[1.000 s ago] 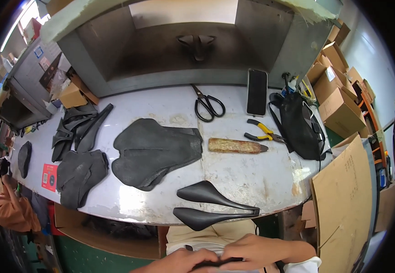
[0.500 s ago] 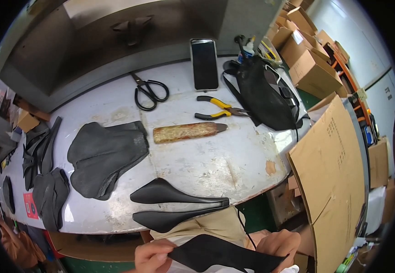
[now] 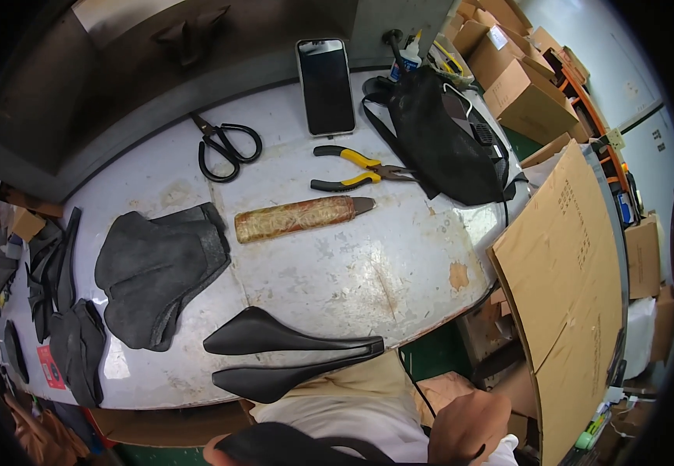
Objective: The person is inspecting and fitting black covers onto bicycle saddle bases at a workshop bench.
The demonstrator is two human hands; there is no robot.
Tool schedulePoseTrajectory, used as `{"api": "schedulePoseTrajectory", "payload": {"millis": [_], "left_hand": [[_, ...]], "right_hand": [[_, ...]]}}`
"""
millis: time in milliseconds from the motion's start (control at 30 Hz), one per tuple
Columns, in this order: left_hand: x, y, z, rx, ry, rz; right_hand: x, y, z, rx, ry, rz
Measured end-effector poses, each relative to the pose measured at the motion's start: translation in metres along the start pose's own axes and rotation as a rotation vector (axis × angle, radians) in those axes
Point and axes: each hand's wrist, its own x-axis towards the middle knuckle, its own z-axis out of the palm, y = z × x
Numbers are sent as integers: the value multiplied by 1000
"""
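Observation:
At the lower edge a curved, flexible black piece (image 3: 282, 444) is stretched between my hands, partly cut off by the frame. My left hand (image 3: 214, 452) shows only a bit of finger at the piece's left end, gripping it. The right hand (image 3: 473, 419) is closed in a fist, with a dark tip of the piece showing under it. Just beyond, on the table's near edge, lies a smooth black saddle-shaped part (image 3: 275, 332) with two long lobes meeting at a narrow right end. Grey-black cut sheets (image 3: 158, 268) lie stacked to its left.
On the white table (image 3: 337, 268) are a tape-wrapped knife (image 3: 298, 217), yellow-black pliers (image 3: 360, 169), black-handled scissors (image 3: 224, 147), a phone (image 3: 327, 89) and a black bag (image 3: 449, 140). More black scraps (image 3: 76, 349) lie at left. A big cardboard sheet (image 3: 562, 287) leans at right.
The black piece and my left hand have dropped lower, mostly out of the picture. My right hand has turned and shows its back more. The whole view has shifted slightly.

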Motion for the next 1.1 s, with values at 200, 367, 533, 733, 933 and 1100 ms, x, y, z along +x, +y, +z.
{"api": "schedulePoseTrajectory", "payload": {"millis": [200, 367, 533, 733, 933, 1100], "left_hand": [[50, 14, -10, -382, 98, -655], [83, -19, -21, -54, 20, -846], [91, -30, -28, 16, -90, -904], [87, -39, -35, 3, -103, -840], [87, -41, -40, 72, -149, -818], [84, -42, -45, 83, -161, -790]], "right_hand": [[-24, 15, -3, -671, 693, 418], [-20, 54, -17, -704, 876, 644], [-13, 60, -28, -478, 963, 735], [-7, 57, -28, -569, 883, 791], [-3, 60, -27, -632, 889, 799], [3, 61, -24, -750, 859, 817]]}}
